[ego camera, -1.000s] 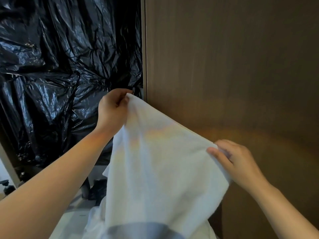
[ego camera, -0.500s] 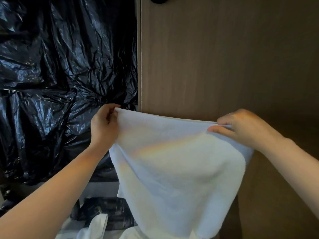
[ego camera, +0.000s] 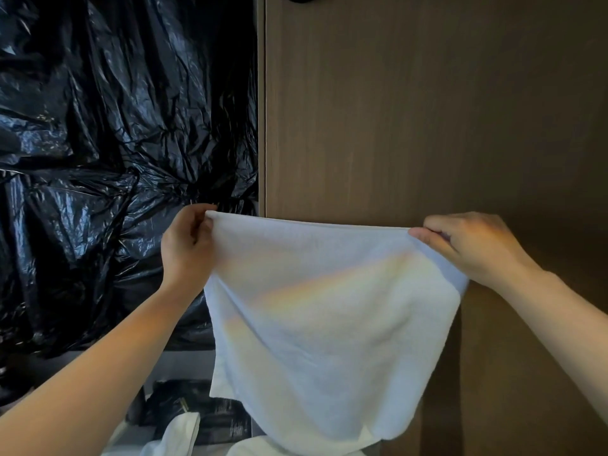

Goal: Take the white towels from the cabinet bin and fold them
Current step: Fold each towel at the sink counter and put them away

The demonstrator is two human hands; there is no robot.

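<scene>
White towel (ego camera: 329,324) hangs mid-frame; our left hand (ego camera: 187,248) and right hand (ego camera: 473,248) each pinch a top corner, upper edge stretched level between them, ready to fold.

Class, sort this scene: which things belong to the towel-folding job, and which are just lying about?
In the job: white towel, pinched at its top corners by the left hand and right hand; more white cloth below.
Lying about: black plastic sheeting; wooden door; dark packets.
</scene>
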